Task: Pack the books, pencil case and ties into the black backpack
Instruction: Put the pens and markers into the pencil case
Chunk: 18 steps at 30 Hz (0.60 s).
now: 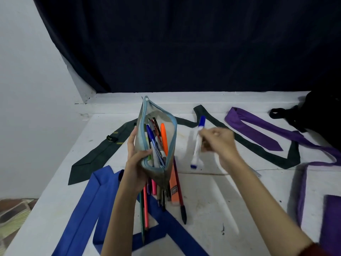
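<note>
My left hand point(135, 163) grips a grey mesh pencil case point(156, 143) with a light blue zip, held open above the white table point(212, 204). Pens and an orange highlighter stand inside it. My right hand point(217, 145) pinches a white marker with a blue cap point(198, 143), just right of the case; it is blurred. Loose pencils and pens point(162, 196) lie under the case. A blue tie point(88, 209), a dark green tie point(99, 154) and a purple tie point(258, 133) are spread on the table. The black backpack point(321, 115) sits at the far right.
A dark curtain point(175, 43) hangs behind the table and a white wall point(27, 89) stands on the left. A purple flat thing point(330, 224) lies at the right edge. Patterned floor point(13, 215) shows at lower left, past the table's left edge.
</note>
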Each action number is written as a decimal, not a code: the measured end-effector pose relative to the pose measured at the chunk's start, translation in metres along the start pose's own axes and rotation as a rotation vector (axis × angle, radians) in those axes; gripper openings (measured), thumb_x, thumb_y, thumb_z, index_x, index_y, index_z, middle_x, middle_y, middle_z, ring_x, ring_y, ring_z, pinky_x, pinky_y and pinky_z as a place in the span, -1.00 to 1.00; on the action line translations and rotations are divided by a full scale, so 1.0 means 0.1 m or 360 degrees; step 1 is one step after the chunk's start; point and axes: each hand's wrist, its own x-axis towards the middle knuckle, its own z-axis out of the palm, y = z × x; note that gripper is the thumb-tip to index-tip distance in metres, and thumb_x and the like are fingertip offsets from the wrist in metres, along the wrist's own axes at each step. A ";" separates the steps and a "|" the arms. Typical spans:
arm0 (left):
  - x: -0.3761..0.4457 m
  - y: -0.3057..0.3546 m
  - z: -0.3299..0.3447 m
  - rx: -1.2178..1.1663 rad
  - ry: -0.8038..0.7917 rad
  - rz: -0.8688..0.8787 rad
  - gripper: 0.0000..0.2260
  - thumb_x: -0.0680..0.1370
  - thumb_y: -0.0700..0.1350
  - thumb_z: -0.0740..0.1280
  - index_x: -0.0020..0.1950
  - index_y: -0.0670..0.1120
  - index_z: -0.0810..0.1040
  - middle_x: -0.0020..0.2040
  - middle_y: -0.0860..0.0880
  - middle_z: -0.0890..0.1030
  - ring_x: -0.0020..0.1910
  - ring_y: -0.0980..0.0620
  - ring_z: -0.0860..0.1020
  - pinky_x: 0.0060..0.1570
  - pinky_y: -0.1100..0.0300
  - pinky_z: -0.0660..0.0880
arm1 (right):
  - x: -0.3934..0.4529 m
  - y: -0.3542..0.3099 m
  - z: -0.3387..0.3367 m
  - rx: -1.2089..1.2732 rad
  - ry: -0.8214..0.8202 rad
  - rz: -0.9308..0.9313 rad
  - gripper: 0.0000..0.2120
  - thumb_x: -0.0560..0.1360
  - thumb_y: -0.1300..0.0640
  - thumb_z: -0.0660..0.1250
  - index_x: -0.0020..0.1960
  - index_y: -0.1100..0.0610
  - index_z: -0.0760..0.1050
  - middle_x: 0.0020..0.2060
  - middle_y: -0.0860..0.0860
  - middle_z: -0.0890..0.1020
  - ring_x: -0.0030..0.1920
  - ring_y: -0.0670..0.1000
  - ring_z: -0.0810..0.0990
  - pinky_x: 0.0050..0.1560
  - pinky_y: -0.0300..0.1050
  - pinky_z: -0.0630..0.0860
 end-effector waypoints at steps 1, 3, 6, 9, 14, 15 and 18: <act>0.00 0.00 0.00 0.0010 -0.0013 -0.0005 -0.27 0.31 -0.31 0.23 0.46 0.08 0.24 0.11 -0.07 0.54 -0.08 -0.02 0.62 -0.27 0.10 0.59 | -0.03 -0.19 -0.05 0.0153 0.0028 -0.0098 -0.87 0.45 0.27 0.38 -0.26 0.28 0.52 -0.46 0.09 0.56 -0.52 -0.03 0.51 -0.46 -0.23 0.51; 0.00 -0.01 0.02 0.0043 -0.0041 -0.0015 -0.27 0.32 -0.30 0.24 0.46 0.10 0.24 0.14 -0.09 0.52 -0.07 -0.03 0.62 -0.26 0.10 0.59 | -0.14 -0.54 -0.09 0.0324 -0.0012 -0.0296 -0.90 0.47 0.25 0.37 -0.18 0.28 0.53 -0.41 0.08 0.60 -0.48 -0.04 0.58 -0.40 -0.24 0.53; 0.00 -0.03 0.07 0.0100 -0.0109 -0.0007 -0.31 0.33 -0.29 0.23 0.44 0.09 0.25 0.14 -0.07 0.55 -0.02 -0.06 0.61 -0.23 0.07 0.59 | -0.27 -0.81 0.00 0.0271 -0.0163 -0.0472 -0.85 0.47 0.23 0.40 -0.08 0.32 0.51 -0.38 0.12 0.63 -0.44 0.00 0.62 -0.39 -0.21 0.55; 0.00 -0.07 0.13 0.0079 -0.0142 -0.0022 -0.33 0.32 -0.30 0.26 0.39 0.12 0.31 0.10 -0.03 0.60 -0.01 -0.06 0.61 -0.22 0.08 0.59 | -0.31 -0.77 0.22 -0.0195 -0.0250 -0.0568 -0.85 0.45 0.20 0.43 -0.08 0.23 0.48 -0.36 0.10 0.65 -0.43 0.00 0.63 -0.35 -0.14 0.61; -0.01 -0.11 0.18 0.0076 -0.0201 -0.0024 -0.35 0.30 -0.29 0.31 0.30 0.20 0.36 0.10 -0.03 0.61 -0.01 -0.05 0.62 -0.16 0.07 0.60 | -0.25 -0.53 0.40 -0.0805 -0.0391 -0.0651 -0.85 0.45 0.10 0.43 -0.11 0.13 0.48 -0.26 0.11 0.64 -0.26 0.05 0.66 -0.16 0.02 0.63; 0.00 -0.12 0.17 0.0084 -0.0203 -0.0019 -0.35 0.31 -0.30 0.29 0.32 0.18 0.34 0.10 -0.01 0.62 -0.01 -0.05 0.63 -0.16 0.08 0.60 | -0.25 -0.52 0.39 -0.0800 -0.0437 -0.0665 -0.87 0.45 0.10 0.42 -0.14 0.13 0.51 -0.31 0.08 0.63 -0.30 0.01 0.65 -0.17 -0.03 0.63; 0.01 -0.13 0.17 0.0081 -0.0189 -0.0028 -0.34 0.29 -0.27 0.33 0.32 0.20 0.33 0.04 0.02 0.65 -0.05 -0.04 0.64 -0.21 0.10 0.60 | -0.22 -0.52 0.27 -0.0742 -0.0168 -0.0831 -0.88 0.48 0.08 0.39 -0.15 0.13 0.56 -0.39 -0.05 0.59 -0.37 -0.15 0.54 -0.29 -0.31 0.49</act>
